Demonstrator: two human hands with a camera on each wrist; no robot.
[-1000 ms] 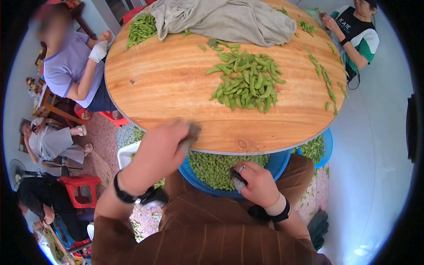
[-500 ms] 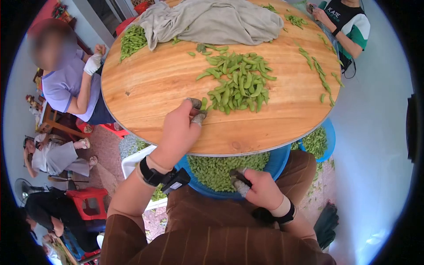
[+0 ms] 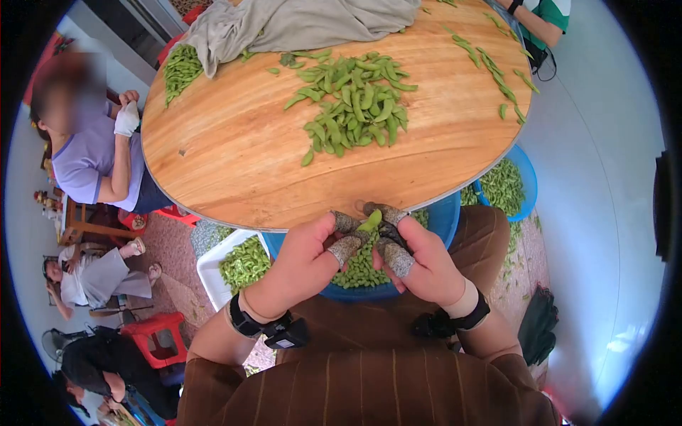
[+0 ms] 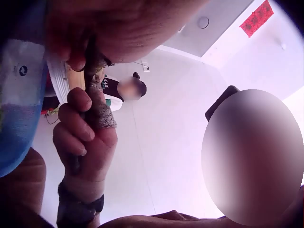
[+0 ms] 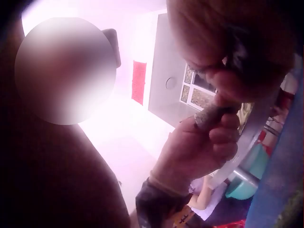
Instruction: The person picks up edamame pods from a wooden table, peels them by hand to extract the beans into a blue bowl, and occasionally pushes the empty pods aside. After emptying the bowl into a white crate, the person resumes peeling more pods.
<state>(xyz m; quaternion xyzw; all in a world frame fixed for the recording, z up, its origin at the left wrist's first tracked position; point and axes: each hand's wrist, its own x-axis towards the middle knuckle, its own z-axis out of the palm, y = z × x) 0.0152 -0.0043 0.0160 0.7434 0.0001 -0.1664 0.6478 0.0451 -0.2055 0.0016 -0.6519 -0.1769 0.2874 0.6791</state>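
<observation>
A green soybean pod is between my two hands, over the near edge of the table. My left hand pinches it with a thumb and finger wrapped in grey tape. The right hand meets it from the other side, its taped thumb and curled fingers right at the pod's end. Under both hands is a blue basin of shelled green beans. In the left wrist view the right hand shows with its fingers curled; the right wrist view shows the left hand close against it.
A heap of soybean pods lies on the round wooden table, beyond my hands. A grey cloth covers the far side. Below left stands a white tub; a second blue basin stands right. A person in purple sits left.
My left hand reached to the pod heap, took a pod and brought it back to the right hand above the basin. The right hand rose slightly to meet it.
</observation>
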